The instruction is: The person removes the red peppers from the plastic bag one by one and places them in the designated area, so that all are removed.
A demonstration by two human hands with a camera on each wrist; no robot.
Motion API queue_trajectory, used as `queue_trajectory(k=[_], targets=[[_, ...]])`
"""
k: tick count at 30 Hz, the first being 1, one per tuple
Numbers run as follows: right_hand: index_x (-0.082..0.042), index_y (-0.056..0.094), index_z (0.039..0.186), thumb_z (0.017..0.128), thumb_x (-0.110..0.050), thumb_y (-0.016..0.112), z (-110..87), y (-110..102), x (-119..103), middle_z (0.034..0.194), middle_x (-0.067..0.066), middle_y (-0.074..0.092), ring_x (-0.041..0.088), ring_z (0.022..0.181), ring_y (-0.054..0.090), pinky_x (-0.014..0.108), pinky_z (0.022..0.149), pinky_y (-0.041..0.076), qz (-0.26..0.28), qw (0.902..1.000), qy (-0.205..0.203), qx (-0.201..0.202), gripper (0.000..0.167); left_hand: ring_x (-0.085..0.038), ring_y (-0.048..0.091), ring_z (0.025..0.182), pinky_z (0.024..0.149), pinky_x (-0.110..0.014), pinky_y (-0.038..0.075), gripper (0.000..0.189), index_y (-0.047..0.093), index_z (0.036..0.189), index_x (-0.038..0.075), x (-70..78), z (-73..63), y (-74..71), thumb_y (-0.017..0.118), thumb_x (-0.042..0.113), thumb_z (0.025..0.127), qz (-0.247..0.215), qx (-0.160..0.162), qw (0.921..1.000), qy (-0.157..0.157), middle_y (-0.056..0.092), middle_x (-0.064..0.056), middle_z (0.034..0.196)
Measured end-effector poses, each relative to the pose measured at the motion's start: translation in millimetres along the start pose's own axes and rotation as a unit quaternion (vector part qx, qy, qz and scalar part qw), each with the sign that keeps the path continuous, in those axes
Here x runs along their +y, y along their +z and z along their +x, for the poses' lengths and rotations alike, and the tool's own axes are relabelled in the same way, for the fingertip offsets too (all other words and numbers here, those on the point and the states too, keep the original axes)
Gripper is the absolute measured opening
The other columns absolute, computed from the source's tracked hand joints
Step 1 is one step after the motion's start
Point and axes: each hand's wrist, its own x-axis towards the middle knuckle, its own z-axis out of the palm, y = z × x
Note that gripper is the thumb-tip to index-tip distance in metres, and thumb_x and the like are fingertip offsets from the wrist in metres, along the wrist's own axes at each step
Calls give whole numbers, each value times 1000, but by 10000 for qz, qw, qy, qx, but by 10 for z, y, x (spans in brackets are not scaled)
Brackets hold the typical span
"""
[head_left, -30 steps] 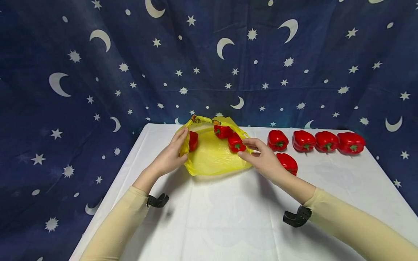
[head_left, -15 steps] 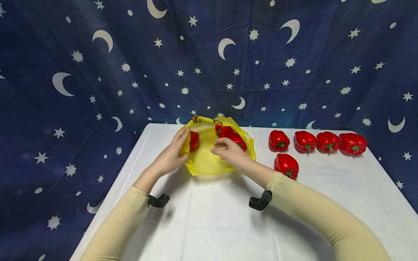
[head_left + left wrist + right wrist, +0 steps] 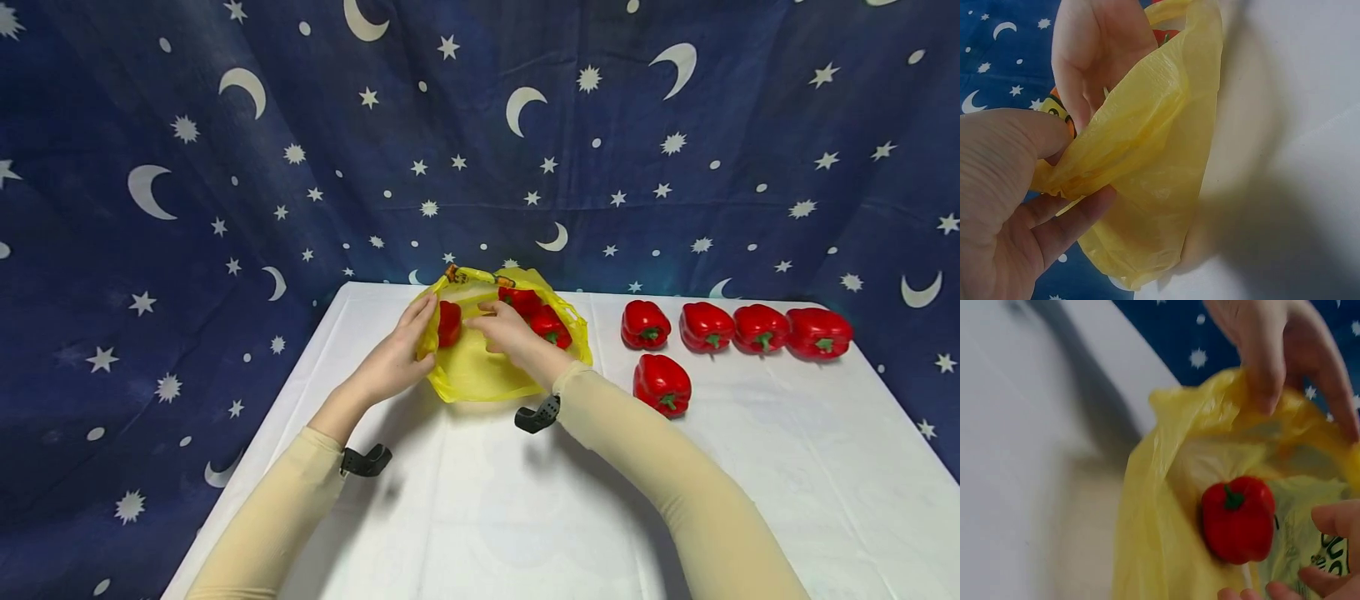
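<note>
A yellow plastic bag (image 3: 483,379) lies on the table with its mouth toward me. My left hand (image 3: 386,365) pinches the left edge of that mouth, thumb on one side and fingers on the other, as the left wrist view shows. Inside, a red bell pepper (image 3: 449,324) sits by the left wall, and two more bell peppers (image 3: 551,327) lie at the right, partly behind my right hand (image 3: 510,333). That hand reaches into the bag, fingers parted and holding nothing. In the right wrist view its fingers (image 3: 1335,519) are near the left pepper (image 3: 1238,519), apart from it.
Right of the bag, several red bell peppers (image 3: 705,326) form a row at the back of the white table (image 3: 480,500). One more bell pepper (image 3: 662,385) lies in front of the row. A dark blue curtain (image 3: 337,217) with moons and stars hangs behind.
My right hand has left the peppers at the bag's right side, where it touched one, and moved left across the bag toward the left pepper. My left hand keeps its hold on the bag.
</note>
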Motion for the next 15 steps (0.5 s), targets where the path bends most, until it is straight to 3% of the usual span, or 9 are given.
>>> queue_trajectory(k=[3,5,9,15], targets=[[-6,45,153,95,-26,71,126,40,44,153,13,46,34,135,48,52,106,45,-952,9943,-470,-81,66,-25,22,152,118,-44,30,88,13,164,4,-1,1,-1,63,4,91,17,-5,10000,-19,4,-3,171],[-6,47,151,96,-25,70,193,72,65,153,13,47,33,137,47,51,110,41,-1719,9811,-882,-114,63,-25,23,152,118,-43,31,88,13,164,5,3,1,1,63,4,91,17,-9,10000,-21,4,-3,171],[-6,51,149,96,-24,71,306,148,83,151,11,51,31,138,46,48,115,35,-2937,9418,-1637,18,59,-25,23,152,118,-44,31,88,13,164,5,6,-2,14,62,4,91,9,7,10000,-6,4,-4,171],[-14,55,146,95,-29,72,448,244,67,149,4,53,26,133,52,43,113,40,-4159,8822,-2197,228,56,-24,21,153,118,-43,30,88,14,163,2,12,-2,16,63,3,90,23,40,10000,41,4,-4,171]])
